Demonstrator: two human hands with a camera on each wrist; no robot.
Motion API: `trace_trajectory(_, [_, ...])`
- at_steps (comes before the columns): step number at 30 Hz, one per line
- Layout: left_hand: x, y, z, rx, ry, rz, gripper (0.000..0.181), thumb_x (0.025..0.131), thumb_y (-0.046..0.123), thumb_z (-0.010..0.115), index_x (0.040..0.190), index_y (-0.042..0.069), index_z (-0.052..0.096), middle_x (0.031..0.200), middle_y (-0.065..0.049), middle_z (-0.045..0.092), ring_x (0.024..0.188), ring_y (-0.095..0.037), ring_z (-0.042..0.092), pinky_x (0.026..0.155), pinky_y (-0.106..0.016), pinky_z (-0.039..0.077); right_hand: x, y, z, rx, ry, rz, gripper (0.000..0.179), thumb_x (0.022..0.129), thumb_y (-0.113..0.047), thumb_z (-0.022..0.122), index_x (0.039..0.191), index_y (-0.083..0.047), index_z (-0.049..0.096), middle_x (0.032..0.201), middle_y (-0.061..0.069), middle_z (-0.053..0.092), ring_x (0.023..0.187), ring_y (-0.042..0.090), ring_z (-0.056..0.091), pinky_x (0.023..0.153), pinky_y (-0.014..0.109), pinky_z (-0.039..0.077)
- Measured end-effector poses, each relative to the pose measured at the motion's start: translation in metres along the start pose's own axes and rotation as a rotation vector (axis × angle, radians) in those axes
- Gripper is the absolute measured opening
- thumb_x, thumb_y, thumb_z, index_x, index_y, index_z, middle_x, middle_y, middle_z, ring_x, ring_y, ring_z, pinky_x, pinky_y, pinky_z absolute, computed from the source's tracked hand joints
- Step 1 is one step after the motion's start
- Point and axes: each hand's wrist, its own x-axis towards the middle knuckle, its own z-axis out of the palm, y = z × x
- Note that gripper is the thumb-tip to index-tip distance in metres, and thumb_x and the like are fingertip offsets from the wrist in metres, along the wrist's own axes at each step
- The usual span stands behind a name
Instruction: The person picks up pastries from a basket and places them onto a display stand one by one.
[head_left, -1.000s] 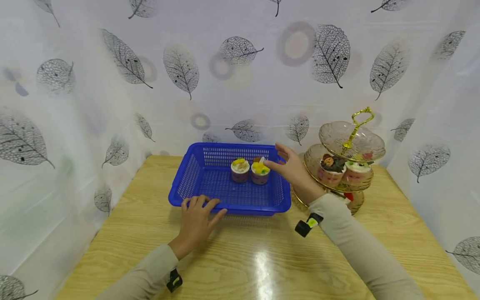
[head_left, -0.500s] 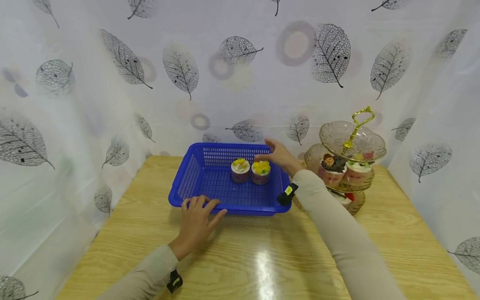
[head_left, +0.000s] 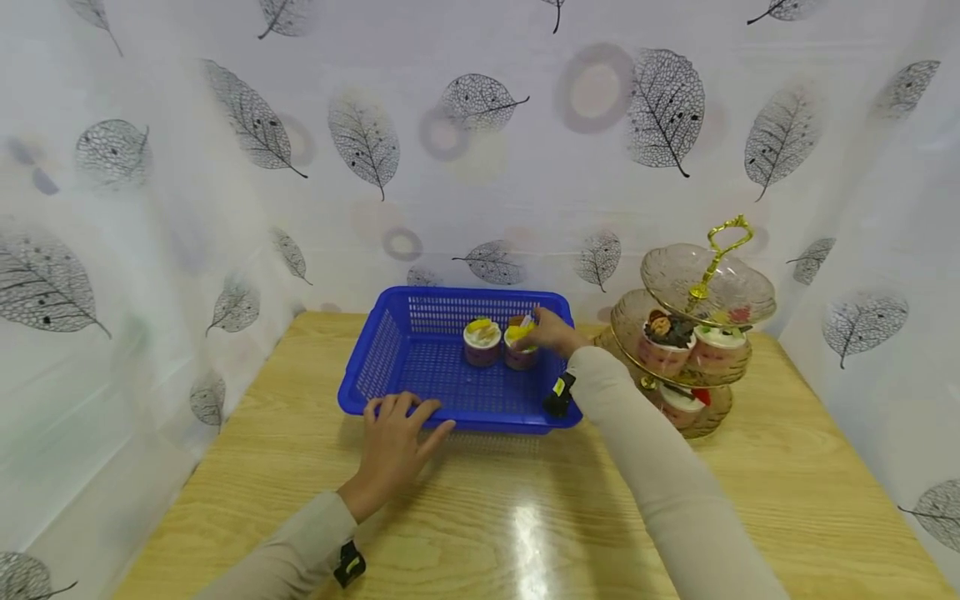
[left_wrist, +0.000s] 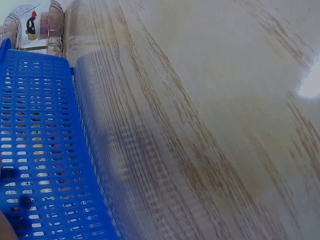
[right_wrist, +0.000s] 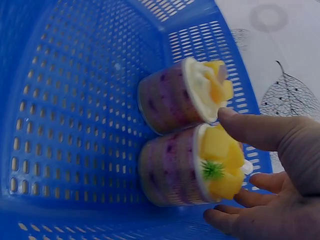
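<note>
A dessert cup topped with yellow fruit cubes and a green sprig (right_wrist: 170, 170) stands in the blue plastic basket (head_left: 427, 367). Around its top my right hand (head_left: 557, 332) is spread. In the right wrist view the thumb lies near the rim on one side and the fingers on the other, without a firm grip showing. Close beside it stands a second cream-topped dessert cup (head_left: 482, 354) with yellow fruit. My left hand (head_left: 396, 446) rests on the near rim of the basket, its fingers over the edge and the thumb apart.
To the right of the basket stands a tiered glass stand (head_left: 708, 287) with a gold handle. Its middle tier bears a chocolate-topped cup (head_left: 663, 358) and a white-topped cup (head_left: 717, 348); the lower tier bears another cup (head_left: 681, 408). A wooden table (head_left: 465, 525) lies beneath.
My right hand has moved left from the side of the stand, over the basket's right edge, and come down at the right-hand cup. The left hand has stayed on the rim.
</note>
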Motion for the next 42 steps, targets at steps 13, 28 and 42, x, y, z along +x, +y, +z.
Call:
trace_trajectory(13, [0.002, 0.003, 0.001, -0.007, -0.010, -0.002, 0.041, 0.083, 0.056, 0.047, 0.101, 0.024, 0.064, 0.091, -0.001, 0.055, 0.092, -0.024, 0.050, 0.086, -0.050, 0.026, 0.007, 0.014, 0.009, -0.042, 0.053, -0.001, 0.071, 0.061, 0.002, 0.073, 0.123, 0.006, 0.040, 0.111, 0.020, 0.053, 0.096, 0.028, 0.051, 0.088, 0.036, 0.041])
trace_trajectory(28, [0.002, 0.005, 0.000, -0.005, -0.007, -0.005, 0.041, 0.083, 0.056, 0.048, 0.101, 0.023, 0.064, 0.091, -0.002, 0.055, 0.092, -0.025, 0.050, 0.086, -0.051, 0.027, -0.003, 0.000, 0.001, -0.222, 0.074, 0.015, 0.055, 0.065, -0.023, 0.075, 0.106, 0.006, 0.052, 0.098, 0.016, 0.057, 0.085, 0.024, 0.053, 0.079, 0.034, 0.044])
trace_trajectory(42, [0.001, 0.002, -0.002, 0.011, -0.011, -0.005, 0.038, 0.082, 0.055, 0.050, 0.100, 0.024, 0.064, 0.091, -0.001, 0.055, 0.090, -0.023, 0.050, 0.085, -0.050, 0.027, -0.032, -0.027, -0.026, -0.005, 0.069, -0.213, 0.049, 0.069, -0.026, 0.076, 0.108, -0.004, 0.055, 0.094, 0.012, 0.059, 0.080, 0.021, 0.055, 0.071, 0.033, 0.047])
